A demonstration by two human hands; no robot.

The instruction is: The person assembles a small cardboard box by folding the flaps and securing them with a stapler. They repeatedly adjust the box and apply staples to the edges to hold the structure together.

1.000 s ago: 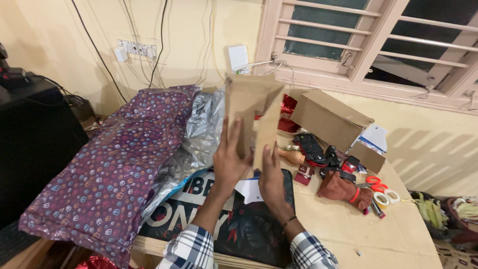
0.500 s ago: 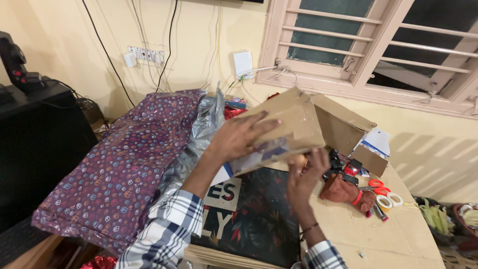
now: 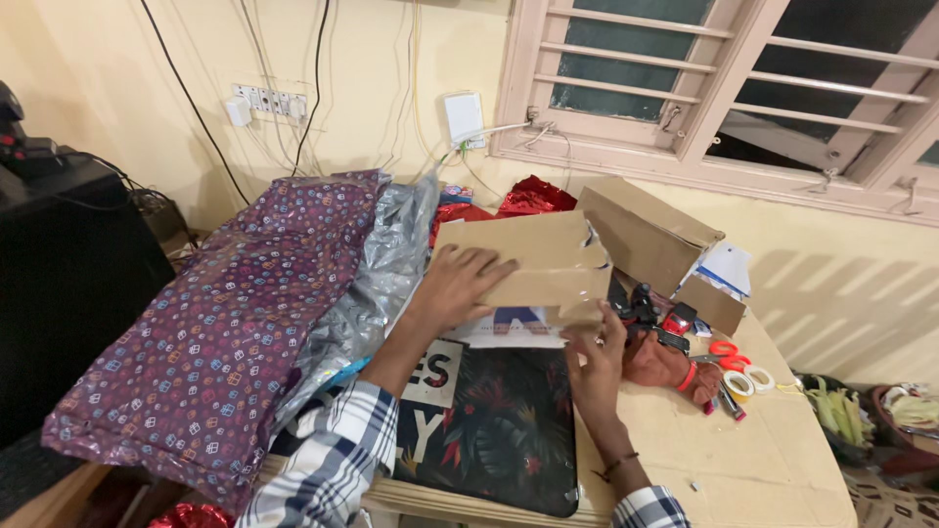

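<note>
Tabletop carries a flattened cardboard box, long axis running left to right, held low over the dark printed sheet. Left hand lies flat on the box's left face, fingers spread, pressing. Right hand pinches the lower right edge from beneath; both grips closed on it.

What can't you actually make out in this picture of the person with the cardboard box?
Head view only:
- Inside of the cardboard box: hidden by its own closed flaps.
- Left hand palm and right hand fingertips: pressed against the box, out of sight.
- Small dark items behind the box: partly hidden, too jumbled to identify.
- Table surface under the purple wrapping paper: covered.
- Black object at left: cut off by the edge.
</note>
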